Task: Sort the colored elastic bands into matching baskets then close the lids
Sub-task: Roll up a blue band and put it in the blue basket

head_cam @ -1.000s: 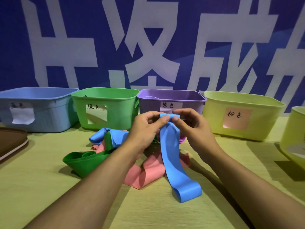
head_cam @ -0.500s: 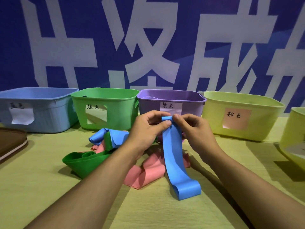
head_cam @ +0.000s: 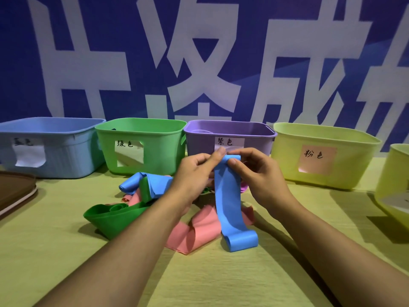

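So from my head cam, looking down: both my hands are up in the middle of the table (head_cam: 221, 280), which has a pale yellow-green cloth-like top with a fine wrinkly texture. My left hand (head_cam: 194, 171) and right hand (head_cam: 259, 173) each pinch the top end of a blue band (head_cam: 228, 196), thumbs and fingertips curled onto it, close together. It hangs down from my fingers and its bottom end curls on the table, just in front of the pink band (head_cam: 199, 231).

That pink one lies flat in the heap under my wrists, with a green band (head_cam: 110, 216) on the left side of it and another blue band (head_cam: 141, 185) bunched behind. A bit of purple pokes out by my right hand, too hidden to tell much.

Along the back stand open baskets in a row: blue basket (head_cam: 57, 149), green basket (head_cam: 141, 147), purple basket (head_cam: 230, 136), then a yellow basket (head_cam: 323, 156) with a pink label. Another yellow one (head_cam: 394, 180) is cut off at the right edge. A brown lid (head_cam: 15, 191) sits at the far left edge.

Behind it all is a dark blue wall banner (head_cam: 199, 52) with huge white characters.
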Tool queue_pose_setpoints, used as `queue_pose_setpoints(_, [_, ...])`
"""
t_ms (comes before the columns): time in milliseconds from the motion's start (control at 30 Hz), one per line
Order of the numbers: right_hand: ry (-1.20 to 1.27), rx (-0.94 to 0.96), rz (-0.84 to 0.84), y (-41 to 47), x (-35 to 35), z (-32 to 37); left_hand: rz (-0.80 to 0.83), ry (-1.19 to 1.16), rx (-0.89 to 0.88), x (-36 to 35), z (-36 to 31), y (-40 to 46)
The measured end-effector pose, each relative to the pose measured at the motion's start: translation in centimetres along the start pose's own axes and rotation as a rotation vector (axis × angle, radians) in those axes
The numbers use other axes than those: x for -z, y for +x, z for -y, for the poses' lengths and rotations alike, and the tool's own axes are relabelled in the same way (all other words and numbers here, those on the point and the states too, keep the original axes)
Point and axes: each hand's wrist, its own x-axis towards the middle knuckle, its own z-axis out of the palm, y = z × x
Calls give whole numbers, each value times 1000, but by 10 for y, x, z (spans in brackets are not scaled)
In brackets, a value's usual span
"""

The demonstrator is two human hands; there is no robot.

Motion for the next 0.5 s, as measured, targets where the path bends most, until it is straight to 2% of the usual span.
queue_pose_setpoints(200, [0, 5, 14, -1, 0, 2, -28, 43, -58, 1, -2, 0])
queue_pose_setpoints(500, [11, -220, -73, -1, -2, 10, 46, 49, -101, -1, 1, 1])
